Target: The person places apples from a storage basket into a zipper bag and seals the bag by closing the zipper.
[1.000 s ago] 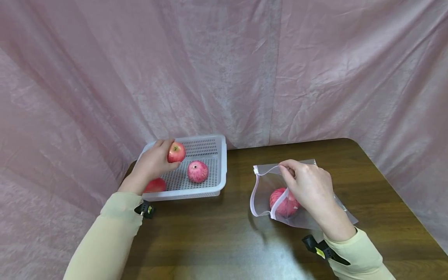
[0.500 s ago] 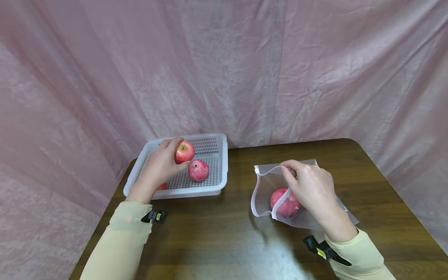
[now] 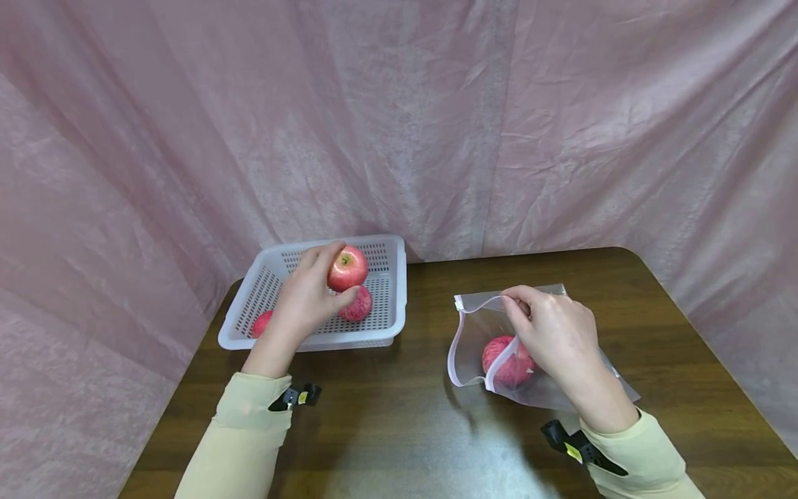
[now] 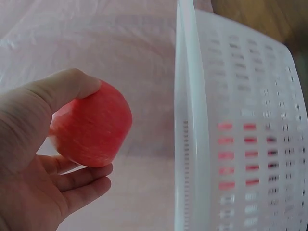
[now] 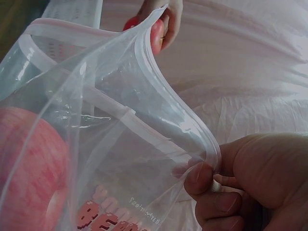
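My left hand (image 3: 309,291) grips a red apple (image 3: 348,269) above the basket, thumb on one side and fingers around the other; the left wrist view shows this apple (image 4: 94,127) raised past the basket's rim. Below it in the basket lies a second apple (image 3: 357,305), partly covered by the held one. With thumb and fingertips my right hand (image 3: 557,333) pinches the upper edge of a clear zip bag (image 3: 470,339), whose mouth gapes toward the left. Inside the bag sits one apple (image 3: 508,362), also seen through the plastic in the right wrist view.
The white perforated basket (image 3: 399,298) stands at the table's back left, with another apple (image 3: 262,324) in its left corner, partly behind the left wrist. A brown wooden table (image 3: 386,430) lies beneath everything. Pink curtain (image 3: 399,125) hangs close behind it.
My left hand has carried its apple rightward across the basket, uncovering the apple in the left corner. My right hand and the bag have stayed nearly still.
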A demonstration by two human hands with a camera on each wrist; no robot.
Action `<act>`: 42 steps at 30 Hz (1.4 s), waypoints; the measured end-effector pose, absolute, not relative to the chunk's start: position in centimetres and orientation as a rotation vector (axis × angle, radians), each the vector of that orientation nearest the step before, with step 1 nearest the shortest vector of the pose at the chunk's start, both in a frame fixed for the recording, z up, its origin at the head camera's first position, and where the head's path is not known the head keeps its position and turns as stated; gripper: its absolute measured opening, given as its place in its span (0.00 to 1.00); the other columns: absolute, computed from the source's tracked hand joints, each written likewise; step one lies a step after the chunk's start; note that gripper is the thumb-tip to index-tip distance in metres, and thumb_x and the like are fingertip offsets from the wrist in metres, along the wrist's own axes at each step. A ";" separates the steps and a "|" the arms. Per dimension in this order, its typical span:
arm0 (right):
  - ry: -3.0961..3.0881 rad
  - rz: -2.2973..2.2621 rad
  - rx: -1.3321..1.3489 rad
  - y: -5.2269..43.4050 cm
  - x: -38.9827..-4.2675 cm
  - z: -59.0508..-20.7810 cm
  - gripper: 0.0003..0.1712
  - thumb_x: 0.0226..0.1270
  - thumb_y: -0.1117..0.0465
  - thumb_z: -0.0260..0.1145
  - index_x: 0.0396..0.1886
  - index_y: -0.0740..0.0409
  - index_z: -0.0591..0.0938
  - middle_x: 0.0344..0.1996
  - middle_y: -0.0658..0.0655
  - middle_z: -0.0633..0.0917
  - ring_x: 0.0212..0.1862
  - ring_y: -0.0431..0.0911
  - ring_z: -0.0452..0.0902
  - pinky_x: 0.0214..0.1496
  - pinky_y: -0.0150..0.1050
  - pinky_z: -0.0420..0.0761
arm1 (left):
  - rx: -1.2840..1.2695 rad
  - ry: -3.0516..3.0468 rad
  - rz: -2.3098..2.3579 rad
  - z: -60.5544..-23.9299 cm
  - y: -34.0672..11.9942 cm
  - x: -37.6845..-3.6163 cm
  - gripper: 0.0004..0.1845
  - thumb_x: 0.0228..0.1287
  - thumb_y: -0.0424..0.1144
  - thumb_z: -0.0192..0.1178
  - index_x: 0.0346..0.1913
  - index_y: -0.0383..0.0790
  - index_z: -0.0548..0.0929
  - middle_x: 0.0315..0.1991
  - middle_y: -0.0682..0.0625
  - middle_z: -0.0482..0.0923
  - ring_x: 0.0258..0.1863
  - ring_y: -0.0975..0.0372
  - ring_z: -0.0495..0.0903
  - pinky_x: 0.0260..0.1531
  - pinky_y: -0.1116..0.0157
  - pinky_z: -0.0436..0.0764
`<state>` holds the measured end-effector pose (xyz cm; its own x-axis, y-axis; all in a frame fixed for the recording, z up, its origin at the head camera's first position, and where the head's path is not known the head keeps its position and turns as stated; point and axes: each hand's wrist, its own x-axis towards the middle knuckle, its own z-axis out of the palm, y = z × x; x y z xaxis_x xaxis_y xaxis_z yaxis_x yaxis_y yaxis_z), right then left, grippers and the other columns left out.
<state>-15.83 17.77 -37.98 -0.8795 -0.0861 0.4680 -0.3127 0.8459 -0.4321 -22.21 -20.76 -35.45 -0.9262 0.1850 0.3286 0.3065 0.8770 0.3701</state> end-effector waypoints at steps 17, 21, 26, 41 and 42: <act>-2.576 0.699 0.299 17.9 -15.4 -38.0 0.09 0.77 0.56 0.70 0.47 0.50 0.95 0.16 0.43 0.81 0.21 0.48 0.75 0.21 0.49 0.71 | -0.445 -2.569 -0.688 -36.7 -16.8 -19.8 0.45 0.57 0.42 0.84 0.77 0.46 0.75 0.68 0.38 0.76 0.60 0.43 0.82 0.54 0.40 0.87; -2.549 0.696 0.312 17.8 -15.5 -37.8 0.08 0.77 0.56 0.71 0.46 0.50 0.95 0.16 0.43 0.81 0.21 0.48 0.75 0.21 0.49 0.71 | -0.473 -2.520 -0.685 -36.7 -15.7 -19.0 0.44 0.56 0.42 0.85 0.75 0.46 0.75 0.67 0.39 0.77 0.59 0.44 0.82 0.53 0.41 0.87; -2.558 0.696 0.311 17.7 -15.3 -37.6 0.09 0.77 0.56 0.71 0.46 0.49 0.95 0.16 0.42 0.81 0.21 0.48 0.75 0.20 0.49 0.71 | -0.529 -2.465 -0.694 -37.2 -14.5 -18.2 0.42 0.56 0.41 0.85 0.73 0.44 0.75 0.66 0.40 0.78 0.59 0.46 0.83 0.54 0.44 0.87; -2.598 0.700 0.298 18.0 -14.6 -37.4 0.09 0.78 0.55 0.71 0.48 0.49 0.95 0.16 0.42 0.80 0.21 0.48 0.75 0.22 0.52 0.72 | -0.664 -2.387 -0.717 -38.6 -11.7 -16.9 0.42 0.55 0.40 0.85 0.70 0.38 0.75 0.64 0.40 0.79 0.64 0.48 0.80 0.61 0.48 0.84; -2.598 0.698 0.297 18.0 -14.6 -37.4 0.09 0.78 0.56 0.71 0.48 0.49 0.95 0.16 0.42 0.79 0.21 0.48 0.74 0.22 0.52 0.72 | -0.672 -2.389 -0.725 -38.6 -11.5 -16.8 0.42 0.55 0.40 0.86 0.70 0.38 0.75 0.64 0.40 0.79 0.64 0.48 0.80 0.63 0.49 0.83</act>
<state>-14.58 17.98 -37.36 -0.8838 -0.0922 0.4587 -0.3098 0.8500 -0.4260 -16.83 -11.51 -38.60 -0.7242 0.2958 0.6229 0.5921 0.7297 0.3420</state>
